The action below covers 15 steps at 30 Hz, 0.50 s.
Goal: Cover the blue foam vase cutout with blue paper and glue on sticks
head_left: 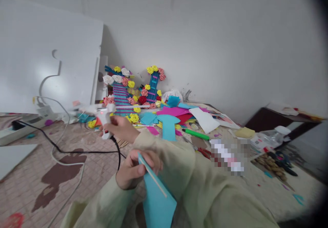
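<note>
My left hand [138,168] is closed on a blue paper piece [159,200] at the bottom centre, the thumb on one side and fingers on the other. A thin pale stick [156,182] lies along the paper's upper edge. Reaching over to the left, my right hand [121,127] is wrapped round the handle of a white glue gun [104,117] with a small red light. The gun's front end points left and is blurred, and a black cord runs down from its grip. Behind my right sleeve lies a T-shaped blue paper [167,124].
Flower-trimmed stick crafts [121,93] lean near the wall. Coloured papers [174,112], a green marker [196,134] and red-handled pliers [203,152] lie behind my right arm. A power strip [23,129] and loose cords are at left, with a plastic bottle [274,136] at right.
</note>
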Available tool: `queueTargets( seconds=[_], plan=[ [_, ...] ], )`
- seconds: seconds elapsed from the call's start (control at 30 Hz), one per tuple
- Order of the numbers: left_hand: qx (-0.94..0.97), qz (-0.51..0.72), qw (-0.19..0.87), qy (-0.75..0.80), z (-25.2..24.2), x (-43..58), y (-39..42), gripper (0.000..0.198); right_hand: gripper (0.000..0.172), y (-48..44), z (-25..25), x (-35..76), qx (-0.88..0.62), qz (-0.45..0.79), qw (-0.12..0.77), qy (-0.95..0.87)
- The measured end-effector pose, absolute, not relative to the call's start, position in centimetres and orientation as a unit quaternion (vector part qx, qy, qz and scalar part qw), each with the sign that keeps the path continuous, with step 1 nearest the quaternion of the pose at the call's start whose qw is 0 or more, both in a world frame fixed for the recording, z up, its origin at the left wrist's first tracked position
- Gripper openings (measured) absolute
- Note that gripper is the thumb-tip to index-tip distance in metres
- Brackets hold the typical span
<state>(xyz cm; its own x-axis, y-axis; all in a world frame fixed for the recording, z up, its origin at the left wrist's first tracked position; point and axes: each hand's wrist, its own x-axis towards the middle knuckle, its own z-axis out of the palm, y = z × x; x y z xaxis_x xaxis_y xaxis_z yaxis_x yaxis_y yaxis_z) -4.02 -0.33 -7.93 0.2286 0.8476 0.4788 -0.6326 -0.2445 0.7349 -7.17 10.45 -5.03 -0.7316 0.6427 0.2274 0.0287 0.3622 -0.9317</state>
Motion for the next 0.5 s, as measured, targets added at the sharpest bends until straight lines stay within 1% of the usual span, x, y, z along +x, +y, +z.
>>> queueTargets(
  seconds=[0.07, 0.1, 0.17, 0.27, 0.4, 0.5],
  plan=[
    [0.49, 0.603, 0.62, 0.112, -7.7, -3.6, -0.6, 0.03, 0.024, 10.1, -3.4, -3.5, -0.181, 0.626, 0.352, -0.671],
    [0.479, 0.596, 0.632, 0.129, -7.6, -3.5, -0.8, 0.028, 0.022, 9.8, -2.8, -1.5, -0.184, 0.645, 0.394, -0.628],
    [0.446, 0.58, 0.656, 0.184, -7.3, -3.1, -1.1, 0.025, 0.02, 9.1, -2.2, 2.5, -0.214, 0.642, 0.475, -0.563],
    [0.422, 0.546, 0.677, 0.257, -7.1, -2.6, -1.7, 0.024, 0.023, 8.0, -2.6, 8.3, -0.236, 0.639, 0.502, -0.532],
    [0.45, 0.532, 0.671, 0.255, -7.0, -1.9, -2.2, 0.021, 0.02, 7.2, -4.5, 14.2, -0.245, 0.634, 0.568, -0.464],
    [0.449, 0.535, 0.668, 0.257, -7.0, -1.8, -1.9, 0.016, 0.022, 7.4, -5.9, 17.2, -0.226, 0.645, 0.583, -0.44]
  ],
)
